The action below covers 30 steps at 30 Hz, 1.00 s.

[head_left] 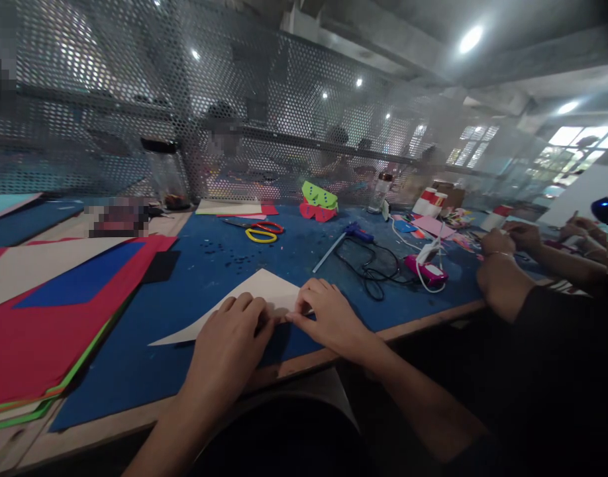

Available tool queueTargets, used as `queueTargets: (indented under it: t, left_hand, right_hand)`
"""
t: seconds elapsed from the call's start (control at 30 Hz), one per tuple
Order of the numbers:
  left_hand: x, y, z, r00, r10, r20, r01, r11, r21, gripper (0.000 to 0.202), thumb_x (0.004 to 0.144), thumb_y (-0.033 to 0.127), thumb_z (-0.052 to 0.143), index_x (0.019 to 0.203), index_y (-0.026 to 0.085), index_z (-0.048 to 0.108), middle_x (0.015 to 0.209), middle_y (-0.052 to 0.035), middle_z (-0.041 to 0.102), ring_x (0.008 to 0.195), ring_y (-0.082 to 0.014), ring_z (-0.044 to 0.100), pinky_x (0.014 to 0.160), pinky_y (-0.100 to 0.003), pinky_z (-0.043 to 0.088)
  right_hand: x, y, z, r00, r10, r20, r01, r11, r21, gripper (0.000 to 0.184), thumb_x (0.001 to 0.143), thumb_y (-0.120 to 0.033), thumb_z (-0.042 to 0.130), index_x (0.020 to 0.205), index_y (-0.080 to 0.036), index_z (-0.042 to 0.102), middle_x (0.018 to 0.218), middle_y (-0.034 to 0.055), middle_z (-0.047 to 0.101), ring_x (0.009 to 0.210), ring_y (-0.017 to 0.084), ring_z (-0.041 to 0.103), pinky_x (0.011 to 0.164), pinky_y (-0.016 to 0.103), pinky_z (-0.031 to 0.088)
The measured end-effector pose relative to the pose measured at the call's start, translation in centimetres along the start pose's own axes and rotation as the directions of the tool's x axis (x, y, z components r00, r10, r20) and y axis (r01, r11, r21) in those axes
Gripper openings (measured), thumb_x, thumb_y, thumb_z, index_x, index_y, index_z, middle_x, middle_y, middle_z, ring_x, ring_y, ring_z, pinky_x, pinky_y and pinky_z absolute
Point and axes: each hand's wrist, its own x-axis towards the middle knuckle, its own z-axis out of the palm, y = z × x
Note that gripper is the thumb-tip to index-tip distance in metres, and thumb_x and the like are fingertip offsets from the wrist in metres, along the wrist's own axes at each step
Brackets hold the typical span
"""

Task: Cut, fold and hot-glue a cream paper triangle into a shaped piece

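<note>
A cream sheet of paper [257, 286] lies on the blue table mat near the front edge, one pointed corner reaching out to the left. My left hand [237, 331] rests on its near edge with curled fingers, thumb and fingertips pinching that edge. Just beside it, my right hand [326, 315] pinches the same edge between thumb and fingers. The two sets of fingertips almost meet. Beyond the sheet lie scissors [261, 233] with one red and one yellow handle loop. Small dark bits are scattered on the mat left of centre.
A stack of coloured sheets [60, 344] fills the left side. A blue glue gun [356, 232] with its cord and a magenta device [426, 270] lie right of centre. Green and red paper shapes [318, 202] stand by the perforated partition [264, 132]. Another person's hands [500, 245] work at the right.
</note>
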Motion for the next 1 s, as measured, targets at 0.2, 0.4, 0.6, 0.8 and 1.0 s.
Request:
queueTargets:
  t: [0.2,0.4,0.6,0.8,1.0]
  left_hand:
    - [-0.1,0.0,0.1,1.000,0.010,-0.009,-0.010,1.000,-0.012,0.018,0.105,0.029,0.056,0.091,0.021,0.065,0.098,-0.0084,0.070,0.099,-0.0310,0.062,0.084,-0.041,0.044]
    - [0.0,0.1,-0.1,1.000,0.010,-0.005,-0.010,1.000,0.002,0.021,0.104,0.031,0.054,0.088,0.022,0.064,0.097,-0.0085,0.070,0.096,-0.0303,0.063,0.083,-0.041,0.045]
    - [0.0,0.1,-0.2,1.000,0.004,0.013,-0.003,1.000,-0.017,0.023,0.107,0.033,0.052,0.092,0.021,0.065,0.099,-0.0087,0.069,0.101,-0.0319,0.063,0.087,-0.043,0.045]
    - [-0.1,-0.1,0.1,1.000,0.014,-0.004,-0.014,0.999,-0.030,0.024,0.106,0.033,0.056,0.086,0.022,0.063,0.095,-0.0079,0.068,0.095,-0.0304,0.062,0.083,-0.042,0.044]
    - [0.0,-0.2,0.2,1.000,0.019,-0.021,-0.020,0.999,-0.031,0.023,0.106,0.035,0.055,0.089,0.022,0.063,0.097,-0.0080,0.070,0.098,-0.0312,0.062,0.085,-0.042,0.044]
  right_hand:
    - [-0.2,0.4,-0.2,1.000,0.014,-0.011,-0.014,1.000,0.005,0.023,0.098,-0.037,0.079,0.089,-0.021,0.066,0.109,0.0019,0.069,0.104,0.021,0.061,0.091,0.037,0.038]
    - [-0.3,0.8,-0.4,1.000,0.024,-0.004,-0.024,1.000,-0.002,0.022,0.098,-0.038,0.080,0.091,-0.021,0.067,0.110,0.0024,0.069,0.105,0.022,0.061,0.091,0.038,0.039]
    - [-0.5,1.0,-0.7,0.999,0.037,-0.004,-0.037,0.999,0.008,0.023,0.097,-0.037,0.081,0.089,-0.020,0.068,0.109,0.0027,0.070,0.106,0.022,0.061,0.092,0.038,0.039]
    - [-0.7,1.6,-0.9,0.999,0.045,-0.002,-0.045,0.999,0.025,0.020,0.097,-0.033,0.080,0.089,-0.020,0.067,0.107,0.0026,0.069,0.106,0.022,0.061,0.093,0.039,0.041]
    - [-1.1,2.5,-1.0,0.999,0.034,-0.033,-0.031,0.996,0.088,0.019,0.097,-0.030,0.080,0.088,-0.021,0.066,0.105,0.0026,0.068,0.104,0.021,0.060,0.094,0.038,0.044]
